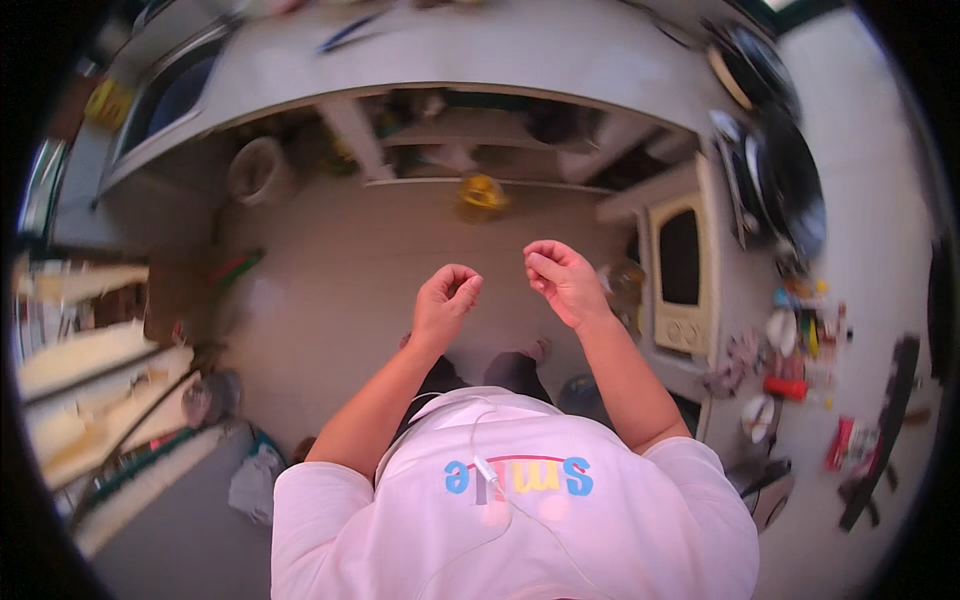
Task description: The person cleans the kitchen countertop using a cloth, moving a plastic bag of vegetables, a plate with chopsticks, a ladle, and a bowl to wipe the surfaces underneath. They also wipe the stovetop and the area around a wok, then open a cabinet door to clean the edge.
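My left hand (444, 306) hangs in mid-air before my torso, its fingers curled in and the thumb resting near the fingertips. A little farther out and to the right, my right hand (561, 279) is curled in much the same way, thumb against the forefinger. I see nothing held in either hand, though the insides of the fingers are partly hidden. Both are apart from every surface. Below them lies the tiled floor (337, 277). A yellow object (481, 196), perhaps a bag or small basket, sits on it by the open cabinet (487, 139).
A pale counter (480, 52) curves across the front, with a sink (172, 94) at left. Black cookware (787, 180) and cluttered bottles and packets line the right counter. Under it stands a cream appliance (681, 270). A whitish bin (259, 171) is on the floor; shelves (82, 360) stand left.
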`<move>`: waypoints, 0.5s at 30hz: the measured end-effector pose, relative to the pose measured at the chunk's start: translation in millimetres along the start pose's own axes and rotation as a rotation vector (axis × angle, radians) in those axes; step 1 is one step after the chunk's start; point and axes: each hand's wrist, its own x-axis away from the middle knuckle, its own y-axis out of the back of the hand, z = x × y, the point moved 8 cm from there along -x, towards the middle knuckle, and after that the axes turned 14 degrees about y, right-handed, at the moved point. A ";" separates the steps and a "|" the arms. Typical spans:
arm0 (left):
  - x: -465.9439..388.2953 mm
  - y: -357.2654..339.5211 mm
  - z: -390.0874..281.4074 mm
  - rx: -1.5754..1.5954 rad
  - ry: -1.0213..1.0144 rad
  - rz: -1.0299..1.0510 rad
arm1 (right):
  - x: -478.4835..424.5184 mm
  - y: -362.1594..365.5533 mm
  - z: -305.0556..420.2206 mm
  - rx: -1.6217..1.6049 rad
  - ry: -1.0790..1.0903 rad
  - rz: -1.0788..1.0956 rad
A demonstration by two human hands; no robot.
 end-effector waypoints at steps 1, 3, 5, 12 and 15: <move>7.0 34.8 -6.3 0.034 -0.015 -0.052 | -10.1 -26.4 -15.9 0.014 -0.028 0.049; 23.0 99.7 -15.8 0.111 -0.044 -0.152 | -26.5 -85.7 -50.3 -0.011 -0.145 0.131; 40.2 158.6 -23.1 0.156 -0.074 -0.239 | -40.5 -140.8 -83.3 -0.030 -0.259 0.203; 95.7 290.0 -38.0 0.321 -0.122 -0.462 | -82.6 -281.3 -179.9 0.267 -0.414 0.404; 110.0 331.8 -34.7 0.404 -0.128 -0.578 | -100.9 -326.8 -208.9 0.339 -0.465 0.475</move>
